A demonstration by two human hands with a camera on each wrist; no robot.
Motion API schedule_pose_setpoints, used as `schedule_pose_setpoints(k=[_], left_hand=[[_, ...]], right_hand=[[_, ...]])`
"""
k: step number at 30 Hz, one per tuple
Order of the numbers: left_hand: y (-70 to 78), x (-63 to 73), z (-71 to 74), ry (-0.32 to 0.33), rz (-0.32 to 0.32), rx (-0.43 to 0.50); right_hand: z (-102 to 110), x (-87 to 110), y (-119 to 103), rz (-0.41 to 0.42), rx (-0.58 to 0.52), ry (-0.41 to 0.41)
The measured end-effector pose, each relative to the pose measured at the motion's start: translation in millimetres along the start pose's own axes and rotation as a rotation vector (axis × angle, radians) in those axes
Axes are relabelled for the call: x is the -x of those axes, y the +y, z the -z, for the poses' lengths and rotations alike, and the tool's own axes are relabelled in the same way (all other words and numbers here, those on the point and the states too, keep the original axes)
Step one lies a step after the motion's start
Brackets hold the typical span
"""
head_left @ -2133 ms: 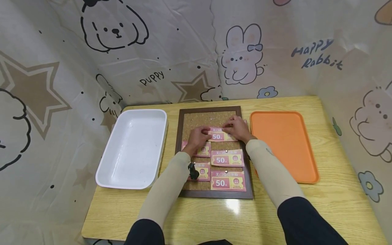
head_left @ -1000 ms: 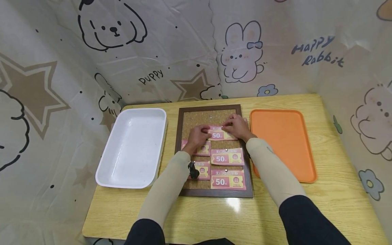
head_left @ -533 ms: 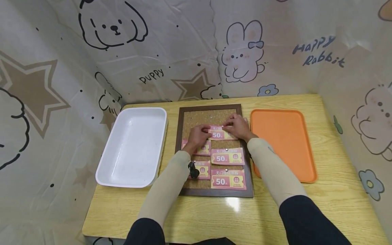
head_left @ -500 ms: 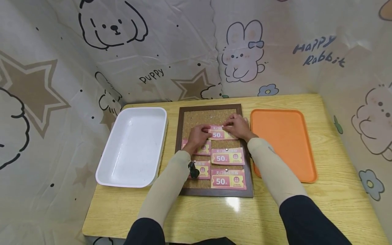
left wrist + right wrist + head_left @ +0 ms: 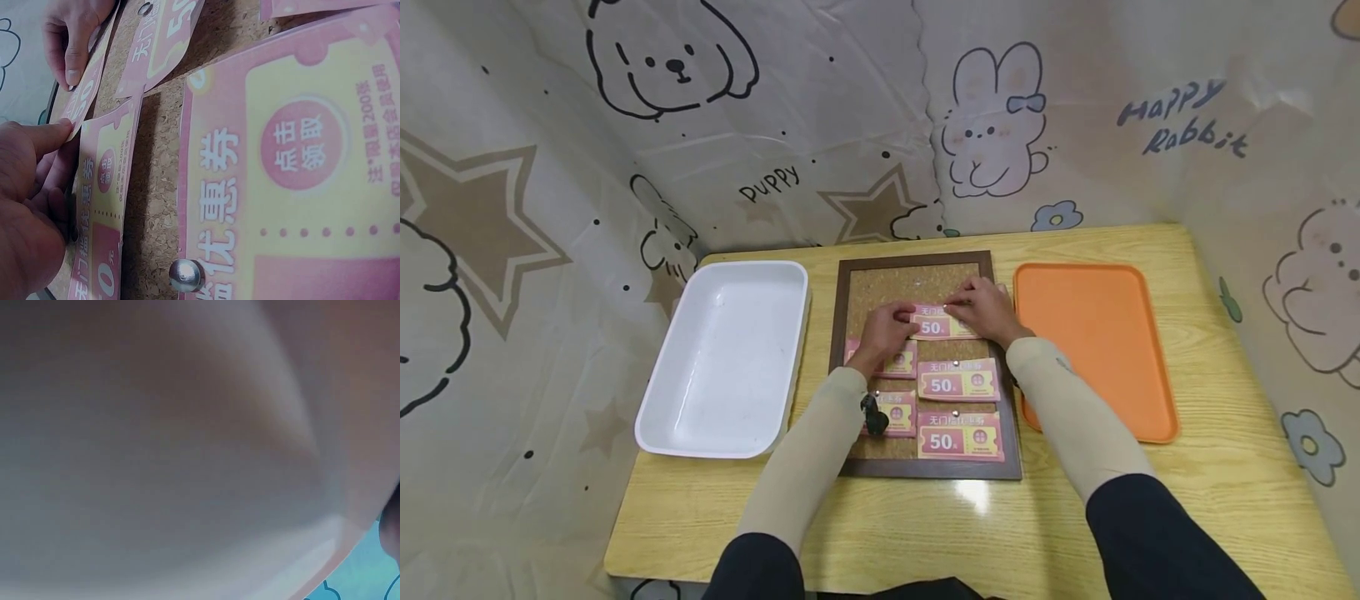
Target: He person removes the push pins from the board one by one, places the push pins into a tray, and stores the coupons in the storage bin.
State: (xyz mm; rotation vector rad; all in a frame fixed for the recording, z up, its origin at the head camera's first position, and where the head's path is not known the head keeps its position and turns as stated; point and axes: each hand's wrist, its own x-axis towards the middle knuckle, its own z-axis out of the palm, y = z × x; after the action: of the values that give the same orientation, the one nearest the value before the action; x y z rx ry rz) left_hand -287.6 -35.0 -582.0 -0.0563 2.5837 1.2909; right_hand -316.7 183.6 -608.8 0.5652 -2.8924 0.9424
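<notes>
A pink and yellow paper coupon marked 50 point(image 5: 931, 327) lies on the brown-framed cork board point(image 5: 898, 285) in the head view. My left hand point(image 5: 882, 335) pinches its left edge. At its top edge my right hand point(image 5: 987, 310) pinches a small silvery pushpin point(image 5: 946, 307), mostly hidden by the fingertips. Below, another coupon point(image 5: 958, 381) and a lower coupon point(image 5: 960, 436) are pinned in the right column. Two more sit on the left, partly behind my left hand and wrist. In the left wrist view a round silver pin head point(image 5: 187, 275) holds the nearest coupon point(image 5: 300, 156).
A white tub point(image 5: 722, 358) stands left of the board, with nothing inside. To the right lies an orange tray point(image 5: 1090, 333), its surface bare. Both rest on a wooden table point(image 5: 925, 533) against printed curtains. A blurred pale surface fills most of the right wrist view.
Both hands stay at the same coupon, with hardly any movement. The whole head view has shifted slightly upward.
</notes>
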Motion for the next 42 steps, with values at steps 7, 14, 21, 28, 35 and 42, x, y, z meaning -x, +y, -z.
schedule_pose_setpoints(k=[7, 14, 21, 28, 35, 42], left_hand=[[0.0, 1.4, 0.8, -0.023, 0.003, 0.024], [-0.4, 0.7, 0.7, -0.017, 0.000, 0.025], [0.3, 1.0, 0.4, -0.011, -0.003, 0.018], [-0.6, 0.8, 0.3, -0.006, -0.004, 0.015], [-1.6, 0.4, 0.7, -0.010, -0.015, 0.009], [-2.3, -0.1, 0.9, -0.019, -0.003, 0.016]], right_hand=[[-5.6, -0.5, 6.6, 0.050, 0.053, 0.030], [-5.5, -2.3, 6.1, 0.041, 0.074, 0.023], [-7.0, -2.2, 5.6, 0.073, 0.095, 0.045], [-9.9, -3.4, 6.3, 0.131, 0.082, 0.079], [-8.2, -2.5, 3.9, 0.099, 0.031, 0.046], [-6.4, -2.2, 2.4, 0.079, 0.018, 0.029]])
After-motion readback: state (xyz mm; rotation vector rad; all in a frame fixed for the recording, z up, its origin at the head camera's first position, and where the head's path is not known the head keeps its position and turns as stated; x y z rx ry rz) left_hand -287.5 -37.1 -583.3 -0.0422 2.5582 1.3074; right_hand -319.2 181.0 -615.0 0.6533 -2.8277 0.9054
